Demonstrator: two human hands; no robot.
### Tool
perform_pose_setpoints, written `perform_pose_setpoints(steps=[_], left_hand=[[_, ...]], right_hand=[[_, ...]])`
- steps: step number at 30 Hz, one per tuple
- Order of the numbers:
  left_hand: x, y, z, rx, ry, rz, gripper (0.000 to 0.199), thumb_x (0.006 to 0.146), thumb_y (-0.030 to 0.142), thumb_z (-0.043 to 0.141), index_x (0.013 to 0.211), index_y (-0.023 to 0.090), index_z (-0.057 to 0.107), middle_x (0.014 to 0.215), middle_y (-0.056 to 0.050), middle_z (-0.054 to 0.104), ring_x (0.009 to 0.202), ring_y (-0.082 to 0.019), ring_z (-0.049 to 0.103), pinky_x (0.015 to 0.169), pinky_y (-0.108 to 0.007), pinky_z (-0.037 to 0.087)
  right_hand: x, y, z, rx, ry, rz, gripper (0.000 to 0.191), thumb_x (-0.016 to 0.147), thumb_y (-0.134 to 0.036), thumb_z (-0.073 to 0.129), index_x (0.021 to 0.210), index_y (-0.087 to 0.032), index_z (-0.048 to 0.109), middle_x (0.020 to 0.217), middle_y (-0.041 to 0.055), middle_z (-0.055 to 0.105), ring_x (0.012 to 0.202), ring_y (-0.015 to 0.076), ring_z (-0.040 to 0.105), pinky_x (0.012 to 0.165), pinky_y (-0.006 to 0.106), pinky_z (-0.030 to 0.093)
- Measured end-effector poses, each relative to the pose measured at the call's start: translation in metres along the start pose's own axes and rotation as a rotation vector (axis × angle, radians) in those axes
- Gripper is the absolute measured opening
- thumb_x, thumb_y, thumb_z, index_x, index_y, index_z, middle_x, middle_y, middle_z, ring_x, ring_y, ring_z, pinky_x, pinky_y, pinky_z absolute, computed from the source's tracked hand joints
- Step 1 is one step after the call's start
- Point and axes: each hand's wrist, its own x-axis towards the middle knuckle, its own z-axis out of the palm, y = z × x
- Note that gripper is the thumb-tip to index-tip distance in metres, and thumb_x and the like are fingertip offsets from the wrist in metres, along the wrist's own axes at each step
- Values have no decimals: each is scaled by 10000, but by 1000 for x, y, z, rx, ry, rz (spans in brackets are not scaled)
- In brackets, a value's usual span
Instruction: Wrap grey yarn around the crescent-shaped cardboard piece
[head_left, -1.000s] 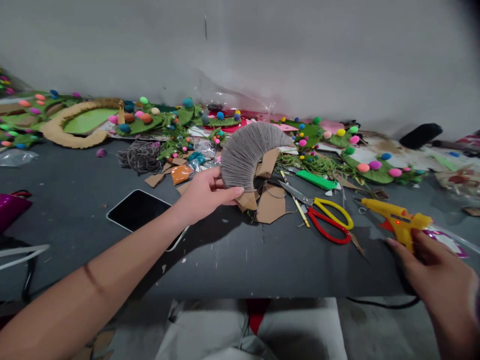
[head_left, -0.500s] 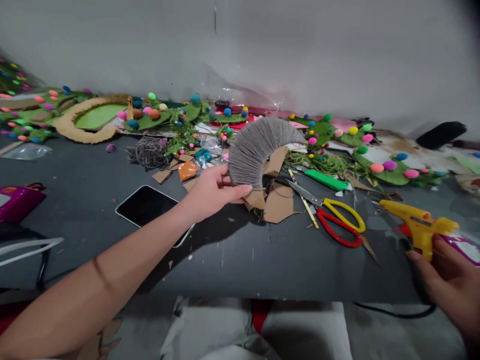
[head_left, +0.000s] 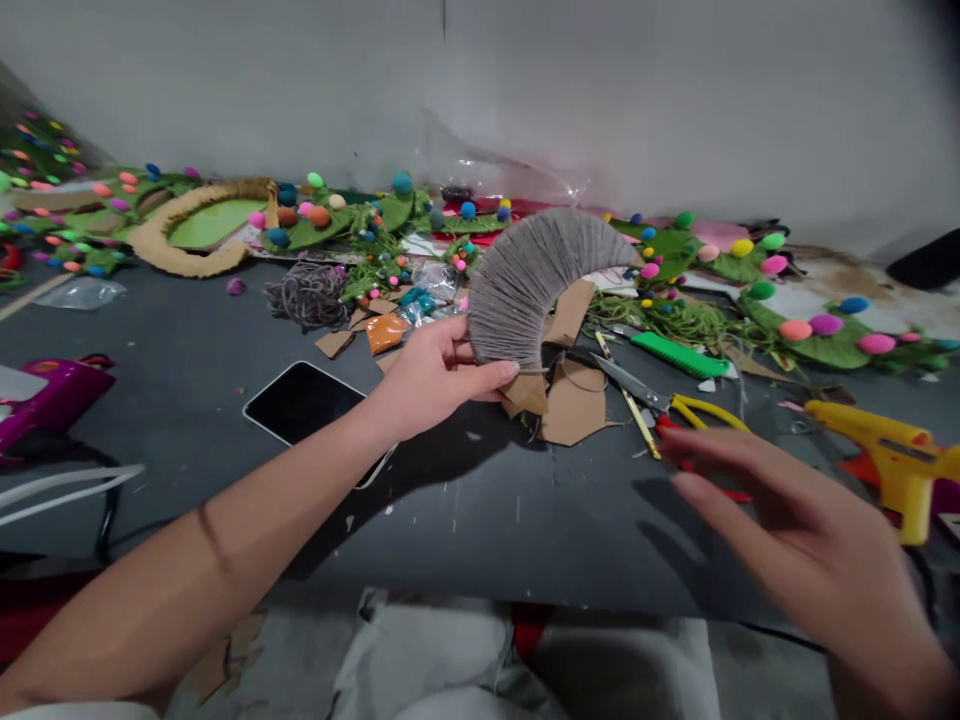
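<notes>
My left hand [head_left: 450, 382] grips the lower end of a crescent [head_left: 517, 280] wrapped in grey yarn, with bare cardboard showing at its tip. The thumb lies on the front and the fingers pass behind. My right hand [head_left: 802, 530] hangs over the table, somewhat blurred, thumb and fingers apart and nothing between them. It partly covers scissors [head_left: 637, 385] with one red and one yellow handle. Right of that hand, a yellow glue gun [head_left: 892, 450] rests on the table. Cardboard scraps [head_left: 576, 405] lie beneath the crescent.
A phone [head_left: 300, 400] lies by my left forearm. Behind are a grey yarn bundle [head_left: 306, 292], a tan crescent [head_left: 187, 262] and green pieces with coloured pompoms [head_left: 825, 325]. A green cutter [head_left: 679, 353] and a pencil [head_left: 634, 415] lie near the scissors. A purple device [head_left: 56, 400] sits left.
My right hand has let go of the yellow glue gun and moved left towards the scissors. My left hand still holds the grey crescent. The view has shifted slightly.
</notes>
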Motion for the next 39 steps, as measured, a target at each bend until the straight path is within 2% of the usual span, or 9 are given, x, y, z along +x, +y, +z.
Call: perform_pose_setpoints(steps=[2,4,7,11,17,23,32,39], left_hand=[[0,-1,0,5,-2,-10,352,800,310,836,1080,176,671,1029,-53,794,931,-203,771,718,-240,656],[0,-1,0,3,-12,-8,358,801,314,836,1084,172,670,1030,-57,795,925,-209,774,715,-241,656],[0,0,-2,-7,-32,13,352,807,302,831,1093,165,677,1022,-55,798,899,-203,778,725,-243,660],[0,3,-3,25,-25,49,318,819,283,817,1079,154,688,974,-48,799,862,-199,781,692,-234,659],[3,0,-3,43,-23,98,249,823,237,812,1034,160,705,904,-14,788,808,-163,773,663,-200,648],[9,-6,-11,31,-46,94,237,809,220,814,1014,188,701,933,6,784,809,-152,764,696,-234,667],[7,-3,-9,73,-51,63,202,805,214,811,970,181,700,856,25,763,726,-117,739,641,-183,626],[6,-4,-8,101,-40,50,292,799,277,822,1046,175,703,892,-14,772,781,-174,759,622,-222,629]], right_hand=[[47,-27,13,154,-112,-50,252,938,-383,675,1169,-288,717,1084,15,759,886,168,709,766,273,552],[83,-43,27,227,-148,-70,276,898,-393,724,1115,-225,747,1052,39,768,785,155,693,674,260,539],[106,-50,43,264,-166,-78,252,856,-372,768,1048,-209,781,963,35,782,688,143,667,609,258,523],[101,-48,51,306,-101,-38,185,846,-351,777,968,-214,803,895,34,790,687,163,684,572,259,527],[96,-50,57,372,-25,-34,156,843,-277,789,981,-207,802,846,20,784,668,151,683,591,247,540],[97,-44,66,368,-60,-49,74,897,-268,734,896,-207,776,799,2,753,660,128,655,605,227,507],[99,-43,70,349,-45,-70,84,919,-267,701,885,-191,715,765,7,692,626,122,593,568,239,452],[99,-43,71,393,-46,-54,94,930,-266,686,878,-189,701,757,2,678,634,117,591,579,232,453]])
